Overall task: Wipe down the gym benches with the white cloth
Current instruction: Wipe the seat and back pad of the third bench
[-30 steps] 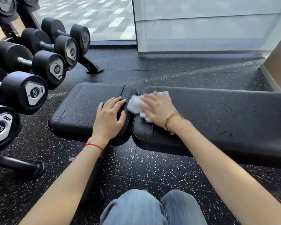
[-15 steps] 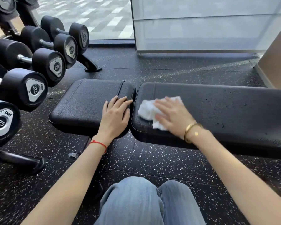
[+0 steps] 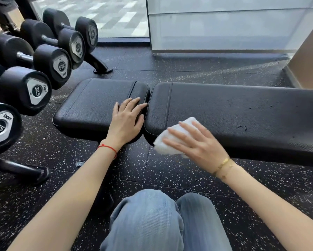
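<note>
- my right hand [image 3: 199, 142] is flat on the white cloth [image 3: 172, 142], fingers [image 3: 177, 132] spread out and pressing down rather than clenched around it, so the cloth is pinned under my palm, not really grasped
- the cloth sits on the near edge of the long pad [image 3: 242, 113], right at the rounded corner, and part of it hangs over the front lip just below my fingertips
- my left hand [image 3: 127, 120] has nothing in it, it lies open and flat on the short seat pad [image 3: 90, 105] just across the gap from the cloth, bracing the desk, as I read it
- for doing this bit well I'd say: keep the palm weight even so the cloth doesn't bunch up, and wrap it round that front edge since that looks like where grime collects
- the seam gap [image 3: 148, 105] between the two pads is right beside my left fingertips, worth pushing a folded cloth corner in there
- there are little dark specks [image 3: 242, 126] further out to the right of my cloth hand, so long overlapping strokes that way look like the plan
- most of the long pad beyond my right hand looks like it needs a pass, so I'd guess this one's nowhere near done
- dumbbells [image 3: 38, 89] are racked well off to the left of my bracing hand, not in the way
</note>
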Demonstrator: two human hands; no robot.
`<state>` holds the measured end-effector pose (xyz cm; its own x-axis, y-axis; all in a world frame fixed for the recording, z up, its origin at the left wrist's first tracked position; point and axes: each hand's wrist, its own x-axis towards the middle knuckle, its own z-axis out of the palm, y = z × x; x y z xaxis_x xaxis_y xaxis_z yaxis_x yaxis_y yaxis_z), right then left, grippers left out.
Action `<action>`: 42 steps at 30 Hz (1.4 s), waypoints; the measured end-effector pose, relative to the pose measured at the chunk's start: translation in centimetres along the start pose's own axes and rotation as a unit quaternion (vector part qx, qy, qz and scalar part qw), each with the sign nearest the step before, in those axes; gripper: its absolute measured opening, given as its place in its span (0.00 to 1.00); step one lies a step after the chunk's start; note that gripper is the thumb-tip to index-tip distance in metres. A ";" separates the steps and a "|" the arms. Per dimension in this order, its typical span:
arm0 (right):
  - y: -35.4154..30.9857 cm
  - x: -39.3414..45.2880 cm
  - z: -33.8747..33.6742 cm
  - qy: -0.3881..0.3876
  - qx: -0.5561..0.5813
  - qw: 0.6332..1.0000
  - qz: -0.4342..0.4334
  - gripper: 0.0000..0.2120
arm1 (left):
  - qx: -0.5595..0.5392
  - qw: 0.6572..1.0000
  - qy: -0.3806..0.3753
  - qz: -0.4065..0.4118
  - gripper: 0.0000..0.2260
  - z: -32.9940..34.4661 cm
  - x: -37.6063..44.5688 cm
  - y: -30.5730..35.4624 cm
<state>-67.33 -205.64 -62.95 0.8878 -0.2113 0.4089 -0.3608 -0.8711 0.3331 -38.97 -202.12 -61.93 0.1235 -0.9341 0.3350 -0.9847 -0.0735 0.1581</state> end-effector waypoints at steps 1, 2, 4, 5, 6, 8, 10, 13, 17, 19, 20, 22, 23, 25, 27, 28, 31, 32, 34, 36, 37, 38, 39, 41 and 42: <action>0.6 -1.3 -0.3 0.005 -0.005 1.000 0.010 0.24 | -0.001 1.000 -0.001 -0.002 0.22 0.0 0.0 0.0; 1.0 -2.0 -0.5 0.005 -0.012 1.000 0.019 0.24 | -0.002 1.000 0.000 -0.005 0.22 0.0 0.0 0.1; 1.0 -1.3 -0.4 -0.001 -0.035 0.999 0.037 0.28 | -0.006 1.000 0.002 -0.010 0.22 -0.1 0.0 0.3; 0.5 -0.1 -0.2 -0.002 -0.035 0.998 0.047 0.29 | -0.007 1.000 0.002 -0.011 0.23 -0.1 0.0 0.4; -0.2 1.4 0.3 0.006 -0.025 0.998 0.056 0.28 | -0.007 1.000 0.000 -0.013 0.23 -0.1 0.0 0.5; -1.7 4.0 1.0 0.025 -0.004 0.997 0.074 0.22 | -0.007 1.000 -0.004 -0.011 0.24 -0.2 -0.1 0.5; -2.3 4.2 1.1 0.021 -0.001 0.997 0.075 0.22 | -0.008 1.000 -0.003 -0.008 0.25 -0.2 -0.1 0.4; -1.2 0.7 -0.2 0.014 -0.010 0.997 0.071 0.25 | -0.006 1.000 0.002 -0.011 0.25 -0.3 0.0 0.5; 2.7 -3.5 -2.4 0.000 0.044 0.976 0.214 0.24 | -0.042 0.998 -0.004 -0.037 0.23 -0.5 0.2 1.3; 4.1 -2.1 -2.4 -0.012 0.091 0.945 0.314 0.24 | -0.061 0.998 0.001 -0.032 0.22 -0.5 0.5 2.3; 4.5 -0.7 -2.1 -0.017 0.112 0.930 0.349 0.24 | -0.070 0.997 0.003 -0.026 0.21 -0.4 0.7 3.1; 4.3 2.3 -1.4 -0.028 0.138 0.918 0.370 0.24 | -0.097 0.995 -0.002 -0.019 0.21 0.0 1.2 4.8; 4.0 3.1 -1.2 -0.026 0.143 0.920 0.364 0.22 | -0.113 0.993 -0.005 -0.021 0.20 0.3 1.5 5.6; 3.1 2.3 -1.1 -0.024 0.155 0.928 0.338 0.20 | -0.138 0.990 -0.004 -0.024 0.20 0.7 2.0 6.8; 2.8 -0.8 -1.9 -0.030 0.136 0.937 0.320 0.19 | -0.142 0.990 -0.003 -0.025 0.20 1.0 2.1 7.5; 3.2 -2.6 -2.6 -0.038 0.111 0.945 0.307 0.19 | -0.144 0.989 -0.002 -0.027 0.20 1.1 2.1 7.7; 7.5 -6.4 -3.7 -0.083 0.062 0.948 0.300 0.14 | -0.156 0.987 0.000 -0.043 0.22 1.4 1.9 8.1; 9.4 -6.1 -3.6 -0.091 0.079 0.929 0.350 0.13 | -0.155 0.987 0.003 -0.045 0.23 1.5 1.9 8.2; 12.5 -3.3 -2.1 -0.089 0.104 0.884 0.448 0.15 | -0.148 0.988 0.009 -0.048 0.23 1.7 1.8 8.4; 12.4 1.2 -0.3 -0.116 0.112 0.880 0.446 0.15 | -0.148 0.988 0.011 -0.049 0.23 1.8 1.8 8.3; 11.1 3.1 0.4 -0.127 0.108 0.894 0.415 0.16 | -0.149 0.988 0.011 -0.049 0.23 1.7 1.8 8.3; 9.3 4.2 0.8 -0.131 0.119 0.909 0.377 0.17 | -0.148 0.988 0.011 -0.048 0.23 1.7 1.8 8.2; 7.6 4.3 0.8 -0.133 0.150 0.918 0.342 0.20 | -0.147 0.988 0.010 -0.048 0.23 1.6 1.8 8.0; 6.4 2.3 -0.1 -0.112 0.203 0.922 0.309 0.24 | -0.143 0.989 0.009 -0.044 0.23 1.6 1.6 7.9; 6.8 0.9 -0.5 -0.100 0.203 0.925 0.306 0.26 | -0.141 0.989 0.009 -0.042 0.23 1.5 1.6 7.9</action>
<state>-69.18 -211.53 -59.87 0.6017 -0.7627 0.2370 -0.7123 -0.6467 -0.2728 -46.70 -204.72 -61.56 0.2071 -0.9227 0.3251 -0.8975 -0.0469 0.4386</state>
